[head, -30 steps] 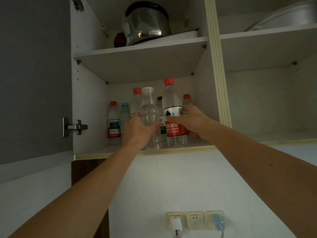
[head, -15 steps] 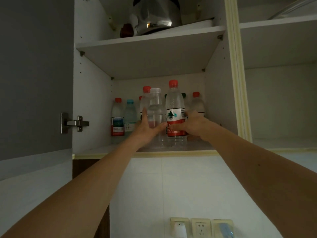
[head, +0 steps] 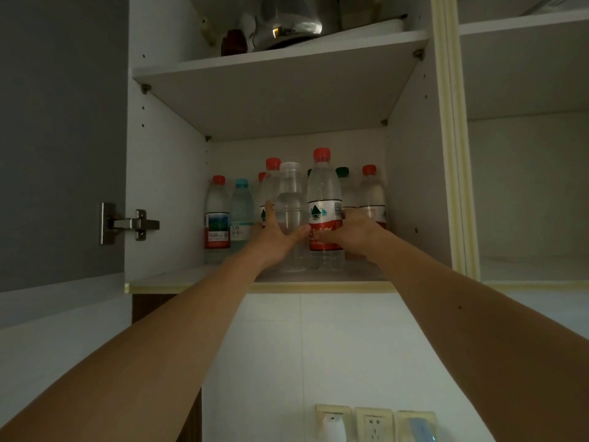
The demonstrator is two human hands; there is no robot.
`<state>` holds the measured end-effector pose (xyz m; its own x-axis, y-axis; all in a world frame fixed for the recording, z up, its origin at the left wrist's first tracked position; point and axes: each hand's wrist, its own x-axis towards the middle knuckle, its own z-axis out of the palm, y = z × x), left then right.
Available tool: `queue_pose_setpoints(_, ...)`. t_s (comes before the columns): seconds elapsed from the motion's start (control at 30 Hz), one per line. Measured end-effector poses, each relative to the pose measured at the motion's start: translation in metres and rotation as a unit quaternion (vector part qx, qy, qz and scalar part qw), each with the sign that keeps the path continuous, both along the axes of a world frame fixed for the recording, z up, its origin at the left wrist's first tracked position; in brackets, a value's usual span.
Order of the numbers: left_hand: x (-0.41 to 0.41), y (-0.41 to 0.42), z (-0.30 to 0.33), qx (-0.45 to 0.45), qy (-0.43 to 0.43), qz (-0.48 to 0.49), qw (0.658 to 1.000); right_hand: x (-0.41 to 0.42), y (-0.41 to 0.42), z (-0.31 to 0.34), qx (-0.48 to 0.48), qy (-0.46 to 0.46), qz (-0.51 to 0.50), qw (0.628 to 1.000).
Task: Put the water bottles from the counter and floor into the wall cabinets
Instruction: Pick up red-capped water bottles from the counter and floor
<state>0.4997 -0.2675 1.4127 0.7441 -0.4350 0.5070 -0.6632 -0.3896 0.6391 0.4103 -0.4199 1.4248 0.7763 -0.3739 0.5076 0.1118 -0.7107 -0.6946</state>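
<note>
Both arms reach up into the lower compartment of the open wall cabinet [head: 165, 173], where the water bottles stand upright on the bottom shelf [head: 165, 279]. The left hand [head: 274, 237] lies against the clear label-less bottle [head: 289, 215], fingers straight up its left side and thumb spread across its front, touching rather than gripping. The right hand [head: 353, 232] wraps its fingers round the red-capped bottle [head: 324, 202] at the red label, just beside the clear one; the two stand at the front, touching or nearly so. Behind them the shelf is crowded: a red-capped bottle with a red label [head: 217, 215] and a blue-capped bottle [head: 241, 208] at the left, more red caps behind the clear bottle, a green-capped bottle [head: 343, 186] and another red-capped one [head: 370, 193] close to the right wall. Bare shelf shows at the front left, near the door hinge [head: 130, 224]. The upper shelf [head: 280, 90] hangs low over the caps and carries a metal pot [head: 287, 23]. The neighbouring compartment [head: 526, 186] lies to the right, wall sockets [head: 373, 424] below.
</note>
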Motion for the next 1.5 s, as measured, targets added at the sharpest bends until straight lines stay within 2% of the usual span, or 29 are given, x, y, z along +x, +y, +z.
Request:
queue_pose_setpoints(0.13, -0.007, 0.011, -0.004, -0.005, -0.057, 0.021, 0.998, -0.006, 0.002, -0.004, -0.035, 0.012, 0.010, 0.999)
queue_pose_setpoints(0.27, -0.031, 0.036, -0.010, -0.070, -0.141, 0.072, 0.985, -0.019, 0.011, -0.018, -0.143, 0.069, -0.034, 0.987)
queue_pose_setpoints(0.37, -0.060, 0.066, -0.015, -0.073, -0.173, 0.073, 0.979, -0.049, 0.028, -0.020, -0.126, -0.004, -0.097, 0.987)
queue_pose_setpoints(0.5, -0.110, 0.110, -0.022, -0.104, -0.183, 0.016, 0.977, -0.108, 0.072, -0.023, -0.120, -0.102, -0.114, 0.981)
queue_pose_setpoints(0.7, -0.187, 0.159, -0.066, -0.178, -0.144, -0.089, 0.969, -0.204, 0.150, -0.091, -0.170, -0.075, -0.081, 0.979)
queue_pose_setpoints(0.83, -0.229, 0.173, -0.135, -0.176, -0.089, -0.106, 0.975, -0.259, 0.186, -0.176, -0.135, 0.026, -0.038, 0.990)
queue_pose_setpoints(0.97, -0.260, 0.182, -0.225, -0.114, -0.004, -0.150, 0.982, -0.306, 0.207, -0.274, -0.085, 0.171, -0.004, 0.982)
queue_pose_setpoints(1.1, -0.287, 0.187, -0.325, -0.011, 0.103, -0.189, 0.976, -0.346, 0.209, -0.359, -0.044, 0.217, -0.025, 0.975)
queue_pose_setpoints(1.3, -0.349, 0.182, -0.480, 0.088, 0.197, -0.179, 0.960, -0.404, 0.185, -0.487, 0.026, 0.267, -0.016, 0.963)
queue_pose_setpoints(1.5, -0.422, 0.148, -0.633, 0.203, 0.273, -0.157, 0.927, -0.472, 0.130, -0.644, 0.090, 0.378, 0.007, 0.921)
